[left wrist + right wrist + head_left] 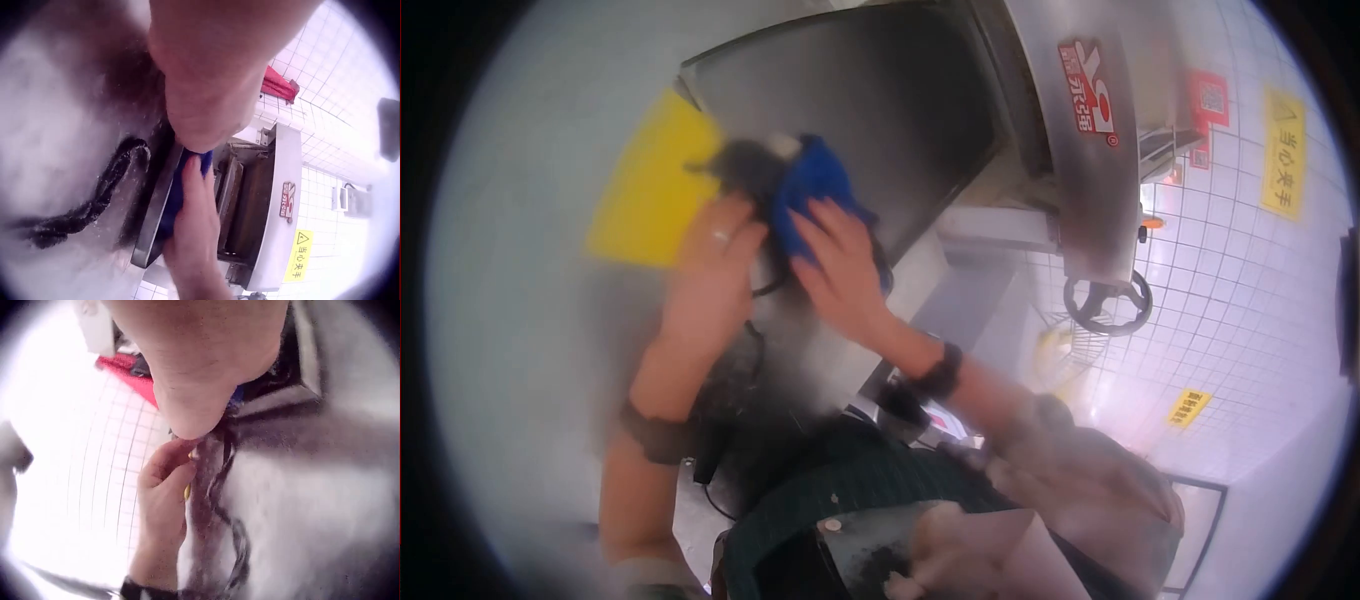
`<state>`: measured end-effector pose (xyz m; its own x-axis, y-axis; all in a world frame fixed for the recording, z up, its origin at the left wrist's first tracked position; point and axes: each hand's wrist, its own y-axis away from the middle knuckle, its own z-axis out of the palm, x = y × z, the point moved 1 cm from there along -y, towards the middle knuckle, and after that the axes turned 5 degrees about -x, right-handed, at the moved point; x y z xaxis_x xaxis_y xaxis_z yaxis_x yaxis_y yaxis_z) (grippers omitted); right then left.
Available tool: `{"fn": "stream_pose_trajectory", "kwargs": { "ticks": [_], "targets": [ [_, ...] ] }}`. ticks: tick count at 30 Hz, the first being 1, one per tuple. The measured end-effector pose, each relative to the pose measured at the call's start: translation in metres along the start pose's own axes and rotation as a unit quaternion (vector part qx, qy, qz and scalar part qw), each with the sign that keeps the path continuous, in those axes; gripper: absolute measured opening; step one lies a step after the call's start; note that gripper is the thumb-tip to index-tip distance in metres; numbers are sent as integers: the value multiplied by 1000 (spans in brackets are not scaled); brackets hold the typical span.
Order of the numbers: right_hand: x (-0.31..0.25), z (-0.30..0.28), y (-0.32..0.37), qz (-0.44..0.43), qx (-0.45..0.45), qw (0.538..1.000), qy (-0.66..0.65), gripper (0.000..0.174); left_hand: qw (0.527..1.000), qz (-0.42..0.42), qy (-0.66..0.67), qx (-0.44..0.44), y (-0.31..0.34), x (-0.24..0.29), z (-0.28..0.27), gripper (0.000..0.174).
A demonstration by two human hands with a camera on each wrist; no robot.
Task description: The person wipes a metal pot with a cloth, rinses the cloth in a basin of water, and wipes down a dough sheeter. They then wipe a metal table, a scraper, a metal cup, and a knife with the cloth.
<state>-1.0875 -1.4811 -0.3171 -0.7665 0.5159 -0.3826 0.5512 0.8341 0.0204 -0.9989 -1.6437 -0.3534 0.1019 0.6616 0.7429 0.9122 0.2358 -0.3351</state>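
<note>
A blue cloth [813, 175] lies under my right hand [840, 262], whose fingers are spread and fairly straight on it. Beside it my left hand [718, 265], wearing a ring, has bent fingers at a blurred dark item [745, 165] and seems to pinch it. The left wrist view shows the right hand [197, 228] along the blue cloth [172, 209] at a metal edge. In the right wrist view the left hand [164, 497] has curled fingers; what lies between them is unclear. A black cord [109, 187] trails below the hands.
A yellow sheet [655, 190] lies left of the hands. Beyond them is a dark metal tray [865, 95] on a steel machine [1090, 190] with a black handwheel [1108, 302]. A red cloth [279, 86] is by the tiled wall.
</note>
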Motion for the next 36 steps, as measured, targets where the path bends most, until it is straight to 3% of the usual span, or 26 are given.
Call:
{"fn": "stream_pose_trajectory", "kwargs": {
  "ticks": [6, 9, 12, 15, 18, 19, 21, 23, 26, 29, 31, 34, 36],
  "targets": [
    [2, 16, -157, -125, 51, 990, 34, 40, 1000, -10, -20, 6, -3, 8, -3, 32],
    [3, 12, -165, -155, 68, 985, 46, 38, 999, -17, -35, 17, -7, 14, -3, 31],
    [13, -2, -122, -149, 33, 988, 20, 38, 997, 5, -73, 7, -10, 20, -2, 30],
    [27, -22, -45, -71, 5, 994, 79, 41, 995, 11, -98, -13, -4, 25, -3, 29],
    [62, -42, 21, 40, 10, 989, 139, 42, 999, -5, -41, -24, 3, 26, -11, 26],
    [65, -47, 20, 34, 4, 989, 145, 42, 998, -7, -34, -49, 7, 26, -15, 25],
    [72, -56, 12, 135, 26, 982, 131, 43, 997, -9, -22, -68, 15, 24, -20, 23],
    [94, -64, -18, 126, 50, 978, 162, 42, 997, -11, 9, -73, 19, 20, -26, 21],
    [97, -96, -88, 47, 111, 939, 323, 40, 996, -32, 51, -59, 30, 16, -34, 20],
    [84, -128, -167, -33, 159, 843, 512, 37, 997, -25, 47, -52, 28, 15, -39, 19],
    [86, -144, -202, -33, 135, 807, 574, 37, 998, -24, 45, -39, 26, 16, -39, 19],
    [159, -168, -215, -43, 140, 819, 555, 35, 998, -36, 51, -22, 29, 15, -35, 18],
    [142, -164, -180, 2, 89, 811, 579, 35, 997, -40, 70, -21, 33, 16, -36, 18]
  ]
}}
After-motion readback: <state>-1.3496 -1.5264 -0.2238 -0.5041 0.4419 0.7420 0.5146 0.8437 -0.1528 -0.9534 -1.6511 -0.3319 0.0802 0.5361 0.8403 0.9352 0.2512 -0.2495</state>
